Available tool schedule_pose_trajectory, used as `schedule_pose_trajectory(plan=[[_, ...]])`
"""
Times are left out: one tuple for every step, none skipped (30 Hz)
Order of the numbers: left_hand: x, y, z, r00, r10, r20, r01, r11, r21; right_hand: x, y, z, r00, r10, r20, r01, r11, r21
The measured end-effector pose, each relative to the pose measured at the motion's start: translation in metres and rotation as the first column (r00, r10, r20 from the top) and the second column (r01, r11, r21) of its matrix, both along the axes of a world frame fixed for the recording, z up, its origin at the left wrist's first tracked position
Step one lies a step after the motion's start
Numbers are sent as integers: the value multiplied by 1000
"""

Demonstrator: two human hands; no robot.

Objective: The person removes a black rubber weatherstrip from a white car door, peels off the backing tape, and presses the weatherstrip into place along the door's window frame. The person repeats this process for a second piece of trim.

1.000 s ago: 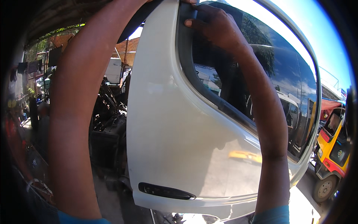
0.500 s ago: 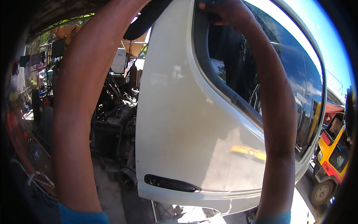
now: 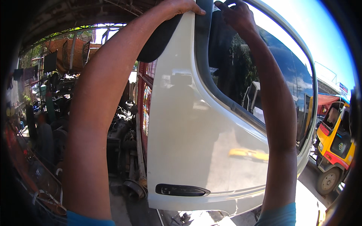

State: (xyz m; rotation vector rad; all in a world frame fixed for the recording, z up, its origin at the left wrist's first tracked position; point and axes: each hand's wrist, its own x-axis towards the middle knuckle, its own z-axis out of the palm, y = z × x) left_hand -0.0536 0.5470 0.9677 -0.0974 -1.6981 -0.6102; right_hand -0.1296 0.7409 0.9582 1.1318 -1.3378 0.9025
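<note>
A pale, cream-white vehicle door stands upright before me, with a dark glass window and a black window trim along its near edge. At the top of the frame, my left hand grips the door's upper edge; its thumb presses on the black trim, and its other fingers are hidden. My right hand is raised in front of the upper window, its fingers curled; what they hold, if anything, cannot be made out. A black mirror-like part shows under my left wrist. Low on the door sits a dark handle.
On the left are dark machine parts and a red mesh panel behind the door's edge. A wheel-like metal part lies on the ground. To the right stands a yellow and red vehicle on the road.
My left hand has come into view at the top, its thumb now on the trim. My right hand has moved right, off the trim to in front of the glass. The view has shifted slightly.
</note>
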Motion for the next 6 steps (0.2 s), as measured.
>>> schedule_pose_trajectory(plan=[[1, 2, 2, 999, -38, 8, 38, 999, 33, -4, -1, 20, 992, -44, -120, 37, 997, -67], [-2, -3, 3, 998, -58, 24, 56, 996, 70, -8, -9, 34, 992, -128, 4, 128, 990, -59], [-2, -9, 4, 997, -74, 37, 70, 992, 106, -11, -21, 44, 984, -180, -1, 179, 982, -65], [-2, -20, 6, 984, -168, 53, 163, 982, 93, -15, -34, 52, 973, -233, -6, 232, 970, -72], [-10, -24, 11, 977, -206, 48, 202, 977, 68, -24, -38, 63, 948, -319, -8, 317, 945, -79], [-15, -27, 18, 972, -230, 45, 228, 973, 40, -34, -44, 78, 954, -294, 63, 294, 956, 21]])
